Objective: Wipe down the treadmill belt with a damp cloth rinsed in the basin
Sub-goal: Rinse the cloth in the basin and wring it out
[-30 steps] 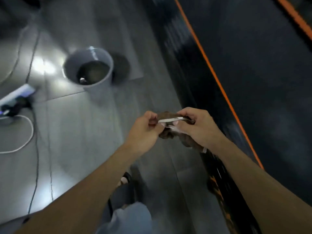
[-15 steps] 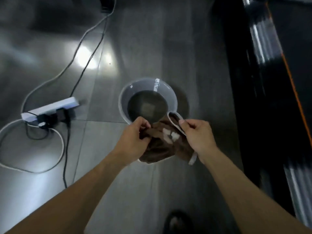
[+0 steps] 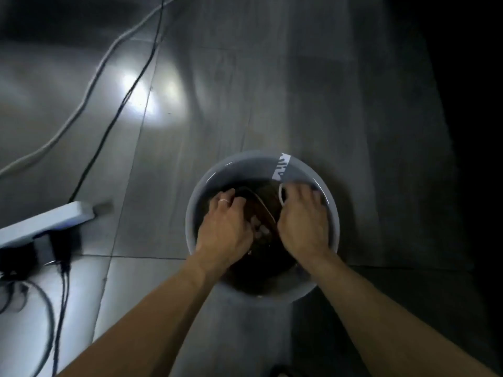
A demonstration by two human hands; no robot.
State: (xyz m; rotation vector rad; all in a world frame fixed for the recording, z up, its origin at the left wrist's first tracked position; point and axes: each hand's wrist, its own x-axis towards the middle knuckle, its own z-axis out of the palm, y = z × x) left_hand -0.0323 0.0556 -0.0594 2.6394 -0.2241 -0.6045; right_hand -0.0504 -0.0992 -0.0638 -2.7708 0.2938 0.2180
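Observation:
A round grey basin [image 3: 245, 164] of dark water stands on the grey floor, right of centre. A brown cloth with a white edge [image 3: 265, 210] lies in the water between my hands. My left hand [image 3: 224, 227] is down in the basin with its fingers curled on the cloth's left side. My right hand [image 3: 303, 219] grips the cloth's right side, where a white loop of trim shows by its fingertips. Much of the cloth is under water and under my hands. The treadmill is only a dark mass [image 3: 473, 131] along the right edge.
A white power strip [image 3: 46, 221] with black plugs lies on the floor at the left. A white cable [image 3: 89, 91] and a black cable [image 3: 122, 99] run from it toward the top. A bright light reflection sits on the floor tiles left of the basin.
My view swung from the treadmill belt to over the basin. Both hands carried the cloth from above the floor down into the water.

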